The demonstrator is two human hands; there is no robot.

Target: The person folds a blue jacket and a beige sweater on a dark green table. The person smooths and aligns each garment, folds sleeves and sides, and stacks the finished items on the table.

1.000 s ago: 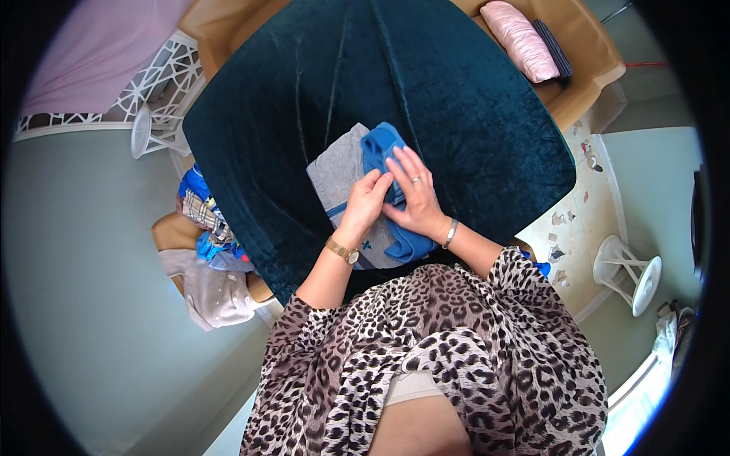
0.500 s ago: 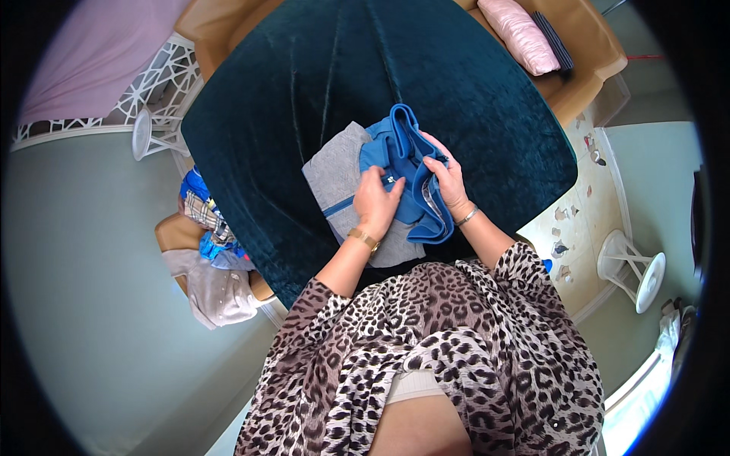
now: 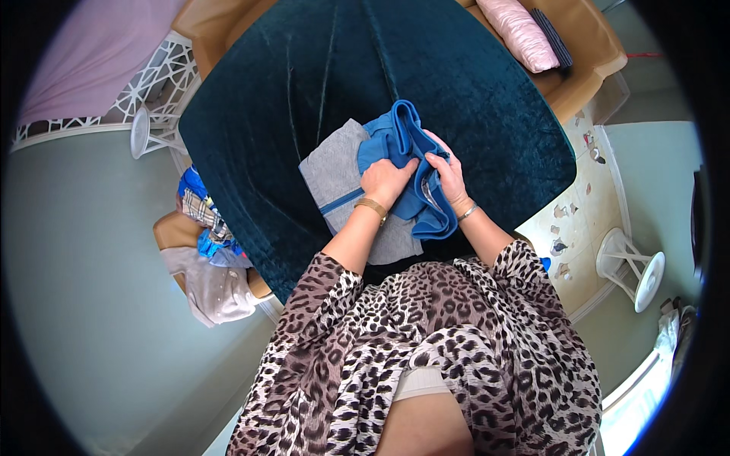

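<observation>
Cloth in bright blue, a folded blue garment [image 3: 403,163], lies bunched on top of a flat grey garment [image 3: 334,178] on the tabletop [image 3: 304,83], which is covered in dark teal velvet. Both hands are on the blue garment. The left hand [image 3: 388,181] presses down on its near middle part, fingers curled over a fold and clenched on the cloth, with a gold bracelet [image 3: 371,205] at the wrist. The right hand [image 3: 447,173] lies just beside the left hand, on the blue garment's right edge, fingers pinching a ridge of the cloth; a thin bangle [image 3: 468,213] circles that wrist. The blue garment's upper end rises past both hands, away from the person, and its lower end hangs down between the two wrists. The grey garment spreads out to the left of and below the blue garment, with a blue strip crossing it under the left forearm. Left of the tabletop, a heap of clothes [image 3: 209,251] rests on a brown seat. A pink cushion [image 3: 521,34] lies beyond the tabletop's far right corner.
</observation>
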